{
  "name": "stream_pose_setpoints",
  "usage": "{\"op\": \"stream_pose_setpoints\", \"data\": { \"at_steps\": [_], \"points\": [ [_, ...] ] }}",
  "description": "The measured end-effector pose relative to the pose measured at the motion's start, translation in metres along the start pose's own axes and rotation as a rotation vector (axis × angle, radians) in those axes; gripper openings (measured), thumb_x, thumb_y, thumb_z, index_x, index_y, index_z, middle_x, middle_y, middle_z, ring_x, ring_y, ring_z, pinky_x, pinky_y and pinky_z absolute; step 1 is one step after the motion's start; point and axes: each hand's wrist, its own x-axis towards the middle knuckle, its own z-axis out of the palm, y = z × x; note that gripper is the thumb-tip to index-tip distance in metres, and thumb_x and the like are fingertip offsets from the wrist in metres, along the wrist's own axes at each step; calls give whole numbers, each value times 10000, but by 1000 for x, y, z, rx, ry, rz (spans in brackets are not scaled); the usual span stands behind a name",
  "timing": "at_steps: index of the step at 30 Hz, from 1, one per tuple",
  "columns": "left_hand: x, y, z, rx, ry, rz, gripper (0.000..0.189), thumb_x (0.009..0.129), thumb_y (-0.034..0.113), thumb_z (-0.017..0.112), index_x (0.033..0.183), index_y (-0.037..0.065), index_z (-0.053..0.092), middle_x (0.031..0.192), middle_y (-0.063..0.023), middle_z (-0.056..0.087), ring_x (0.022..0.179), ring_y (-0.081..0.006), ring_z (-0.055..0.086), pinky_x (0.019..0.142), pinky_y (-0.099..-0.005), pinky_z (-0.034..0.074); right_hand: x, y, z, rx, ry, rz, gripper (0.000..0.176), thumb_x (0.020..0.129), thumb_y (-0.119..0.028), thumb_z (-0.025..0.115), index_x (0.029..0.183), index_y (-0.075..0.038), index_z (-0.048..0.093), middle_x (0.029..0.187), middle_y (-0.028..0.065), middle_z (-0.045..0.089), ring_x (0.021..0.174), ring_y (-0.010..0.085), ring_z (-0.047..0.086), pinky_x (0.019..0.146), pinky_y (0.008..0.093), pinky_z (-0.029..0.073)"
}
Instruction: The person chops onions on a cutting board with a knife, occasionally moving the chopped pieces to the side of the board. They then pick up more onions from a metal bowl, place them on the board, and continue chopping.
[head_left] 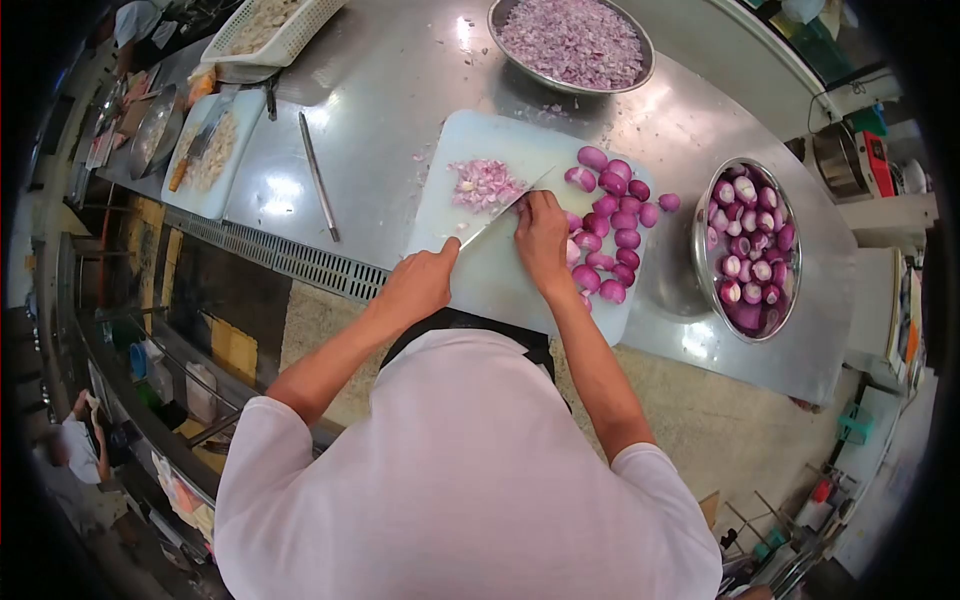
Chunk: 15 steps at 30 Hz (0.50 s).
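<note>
My left hand is wrapped round the handle of a knife, whose blade slants up and right over the white cutting board. At the blade's right side, the bent fingers of my right hand press on a small red onion, mostly hidden under the fingertips. Chopped red onion lies in a heap left of the blade. Several peeled red onions cover the right part of the board, with one or two just past its edge.
A bowl of chopped onion stands behind the board, and a bowl of peeled onions to the right. On the left lie a metal rod and another board with a knife. A white basket is at back left.
</note>
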Motion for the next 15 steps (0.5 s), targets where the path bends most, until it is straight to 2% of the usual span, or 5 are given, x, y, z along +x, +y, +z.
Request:
{"op": "stream_pose_setpoints", "data": {
  "at_steps": [3, 6, 9, 12, 15],
  "points": [
    [-8, 23, -23, -34, -29, -27, 259, 793, -47, 513, 1042, -28, 449, 681, -277, 610, 715, -487, 623, 649, -578, 480, -4, 7, -2, -55, -51, 18, 146, 795, 47, 580, 937, 18, 601, 912, 210, 593, 830, 419, 589, 693, 482, 488],
    [1, -3, 5, -31, 1, 26, 253, 802, -40, 518, 1044, -25, 448, 677, -276, 609, 711, -485, 621, 648, -578, 480, -4, 6, 2, -47, -41, 38, 148, 796, 37, 589, 940, 12, 610, 907, 203, 601, 833, 415, 594, 707, 478, 495],
    [-2, 10, -18, -72, -40, -47, 243, 819, -30, 518, 1053, -30, 451, 682, -276, 612, 716, -483, 622, 651, -579, 482, -1, 6, -4, -64, -34, 18, 133, 800, 37, 585, 924, 8, 622, 896, 191, 607, 840, 410, 599, 720, 478, 497],
    [-4, 1, -4, -35, 50, -33, 253, 831, -23, 519, 1076, -36, 457, 683, -279, 612, 708, -485, 621, 651, -585, 480, 1, 1, -1, -76, 14, -61, 130, 803, 42, 579, 916, 13, 636, 908, 188, 614, 837, 407, 603, 727, 478, 497],
    [0, 3, -10, -49, 13, -95, 253, 831, -23, 526, 1074, -35, 459, 678, -283, 610, 698, -487, 621, 648, -585, 481, 3, 0, 0, -48, 5, -34, 129, 809, 45, 575, 912, 20, 649, 908, 196, 616, 829, 411, 607, 722, 474, 497]
  ]
}}
